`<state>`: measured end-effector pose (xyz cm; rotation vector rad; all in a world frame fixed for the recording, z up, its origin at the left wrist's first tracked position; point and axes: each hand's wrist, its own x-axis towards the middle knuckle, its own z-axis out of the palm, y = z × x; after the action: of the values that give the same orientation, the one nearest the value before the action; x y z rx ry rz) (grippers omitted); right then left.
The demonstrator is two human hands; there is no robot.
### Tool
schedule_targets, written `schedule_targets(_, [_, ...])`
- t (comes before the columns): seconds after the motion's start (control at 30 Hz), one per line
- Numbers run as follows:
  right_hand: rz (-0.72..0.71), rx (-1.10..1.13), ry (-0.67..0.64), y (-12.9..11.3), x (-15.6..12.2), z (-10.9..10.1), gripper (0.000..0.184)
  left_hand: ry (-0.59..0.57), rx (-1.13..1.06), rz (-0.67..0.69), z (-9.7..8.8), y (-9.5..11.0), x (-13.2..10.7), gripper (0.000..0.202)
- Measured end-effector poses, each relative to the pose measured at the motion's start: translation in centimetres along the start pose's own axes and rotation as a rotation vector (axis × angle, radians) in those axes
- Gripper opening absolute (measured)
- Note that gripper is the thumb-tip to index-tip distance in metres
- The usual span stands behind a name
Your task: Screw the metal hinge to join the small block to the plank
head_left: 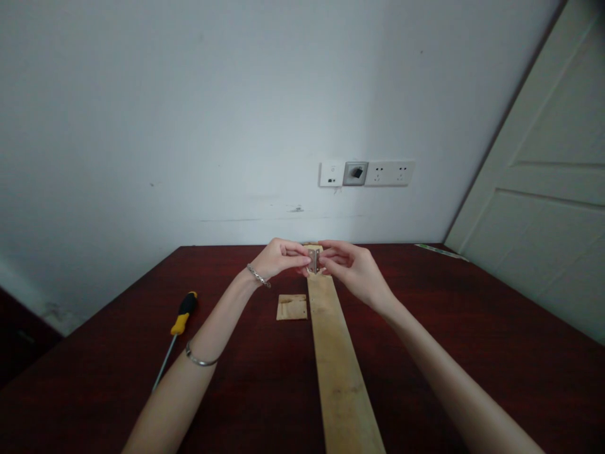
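Both of my hands meet above the far end of a long pale wooden plank (338, 359) that lies lengthwise on the dark red table (472, 328). My left hand (280, 257) and my right hand (352, 268) each pinch one side of a small metal hinge (313, 260) held between the fingertips. The hinge hangs just over the plank's far end. A small square piece of wood (292, 307) lies flat on the table just left of the plank, below my left hand.
A screwdriver (174, 337) with a yellow and black handle lies on the table at the left. A row of wall sockets (366, 173) sits on the white wall behind. A white door (543, 208) stands at the right.
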<state>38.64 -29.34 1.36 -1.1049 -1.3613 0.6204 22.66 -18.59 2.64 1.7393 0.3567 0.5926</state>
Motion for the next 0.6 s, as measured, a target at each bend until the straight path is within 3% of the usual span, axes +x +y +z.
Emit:
schedule_targets(0.13, [0.026, -0.011, -0.047, 0.0, 0.0, 0.1, 0.035, 0.023, 0.027, 0.000, 0.2, -0.3, 0.2, 0.026])
schedule_targets(0.6, [-0.015, -0.154, 0.025, 1.1, 0.3, 0.1, 0.039, 0.069, 0.070, -0.087, 0.4, -0.6, 0.7, 0.027])
